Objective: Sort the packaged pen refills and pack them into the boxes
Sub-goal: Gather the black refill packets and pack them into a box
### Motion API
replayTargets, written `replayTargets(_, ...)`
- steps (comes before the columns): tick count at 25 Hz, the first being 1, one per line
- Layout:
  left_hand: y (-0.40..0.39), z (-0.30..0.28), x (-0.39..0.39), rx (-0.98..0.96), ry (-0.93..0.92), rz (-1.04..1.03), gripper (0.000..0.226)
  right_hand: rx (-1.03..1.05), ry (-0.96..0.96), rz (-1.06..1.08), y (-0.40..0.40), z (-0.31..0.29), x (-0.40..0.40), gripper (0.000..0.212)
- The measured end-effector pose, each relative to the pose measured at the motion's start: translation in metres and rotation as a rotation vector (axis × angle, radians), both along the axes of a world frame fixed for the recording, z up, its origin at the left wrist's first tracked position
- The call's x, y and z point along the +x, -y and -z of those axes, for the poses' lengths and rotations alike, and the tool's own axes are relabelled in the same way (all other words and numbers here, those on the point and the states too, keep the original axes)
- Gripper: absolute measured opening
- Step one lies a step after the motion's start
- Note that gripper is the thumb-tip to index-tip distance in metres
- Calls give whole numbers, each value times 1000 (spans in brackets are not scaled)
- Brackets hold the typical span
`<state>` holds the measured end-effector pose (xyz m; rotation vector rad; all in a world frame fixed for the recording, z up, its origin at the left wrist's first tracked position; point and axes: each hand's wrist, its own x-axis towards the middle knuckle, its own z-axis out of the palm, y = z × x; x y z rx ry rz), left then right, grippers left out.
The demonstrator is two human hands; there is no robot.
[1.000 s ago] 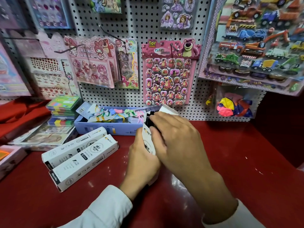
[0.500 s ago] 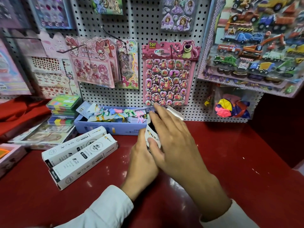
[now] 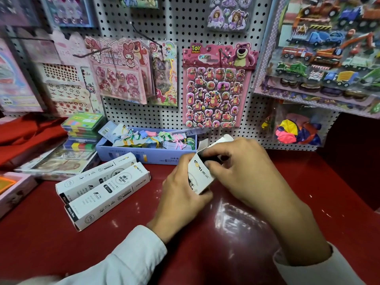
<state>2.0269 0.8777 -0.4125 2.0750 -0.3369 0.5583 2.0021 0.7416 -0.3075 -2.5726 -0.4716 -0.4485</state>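
I hold a white refill box (image 3: 198, 172) upright over the red counter, its top flaps (image 3: 213, 141) open and something dark showing in the mouth. My left hand (image 3: 181, 194) grips the box's lower body from the left. My right hand (image 3: 240, 171) is at the top end, its fingertips pinched on the dark contents at the opening. Two more long white refill boxes (image 3: 102, 188) lie side by side, closed, on the counter to the left. How much sits inside the held box is hidden.
A blue tray (image 3: 144, 156) of pastel tagged items stands against the pegboard behind the boxes. Stacked colourful cases (image 3: 82, 128) and flat packs lie at the left, a pink box (image 3: 14, 190) at the far left edge. Sticker sheets hang above; a balloon bag (image 3: 298, 130) hangs at right.
The held box has tilted a little and my right hand's fingers have curled from lying over the top into a pinch at the opening. The two lying boxes have not moved.
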Motion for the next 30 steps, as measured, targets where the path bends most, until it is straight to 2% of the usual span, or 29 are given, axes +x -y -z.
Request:
replayTargets(4,-1,4,-3,184,110,48,63,-42,-101,15,14,0,0,21)
replayTargets(9,1,6,-2,195,105,31,64,-115,-114,-50,13,17,9,12)
replayTargets(10,2,5,-1,121,74,26,66,3,-84,-80,14,18,11,14)
replayTargets(11,2,2,1,-12,14,33,68,220,-36,-101,14,18,12,16)
replayTargets(13,2,-8,7,-427,-193,114,71,673,165,-81,20,16,16,19)
replayTargets(14,0,-14,11,-676,-313,173,68,777,230,-63,22,17,19,19)
replayTargets(16,-11,-24,20,-1089,-559,284,55,873,143,-23,22,28,26,15)
replayTargets(18,-28,-30,27,-1315,-711,350,37,846,-140,34,20,44,30,11)
replayTargets(19,-36,-31,31,-1392,-728,342,29,810,-295,26,20,53,30,10)
replayTargets(21,-50,-34,38,-1510,-714,263,16,741,-594,-119,22,66,24,13)
replayTargets(23,-59,-37,41,-1589,-696,228,14,770,-733,-342,18,73,14,22)
replayTargets(25,-65,-40,42,-1639,-672,245,15,837,-595,-390,10,79,11,32)
replayTargets(27,-66,-41,41,-1643,-670,251,13,901,-354,-289,1,81,10,37)
replayTargets(28,-65,-40,41,-1628,-684,255,13,902,-256,-249,-1,81,10,32)
replayTargets(30,-59,-38,38,-1579,-707,265,14,771,-102,-202,-3,84,8,22)
